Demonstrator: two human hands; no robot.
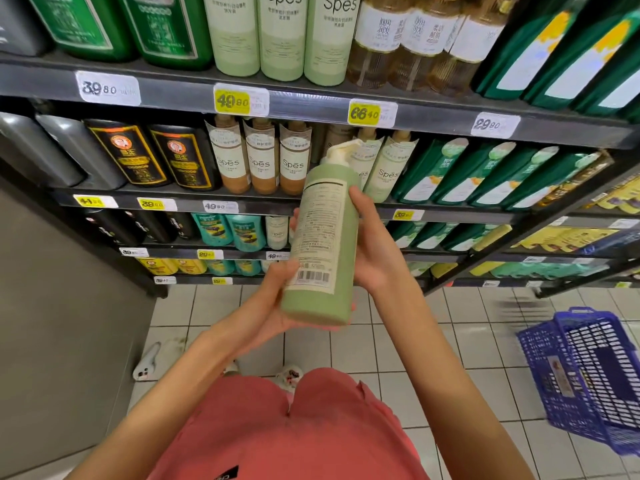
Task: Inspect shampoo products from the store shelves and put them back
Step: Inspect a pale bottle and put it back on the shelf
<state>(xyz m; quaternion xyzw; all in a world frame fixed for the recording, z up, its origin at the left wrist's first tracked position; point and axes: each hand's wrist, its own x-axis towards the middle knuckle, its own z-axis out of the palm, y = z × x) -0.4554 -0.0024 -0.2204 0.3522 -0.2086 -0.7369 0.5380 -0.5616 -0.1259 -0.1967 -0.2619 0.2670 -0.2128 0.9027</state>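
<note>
The green pump bottle [323,233] is held in front of the shelves, tilted slightly, its back label turned to the camera. Its base is cupped by the left hand [273,306], and its upper side is clasped by the fingers [295,218] and thumb of the right hand [374,251]. For a good reading, the printed panel should be left uncovered and the base well supported. Its place is probably beside the pale Spēs bottles [386,174].
</note>
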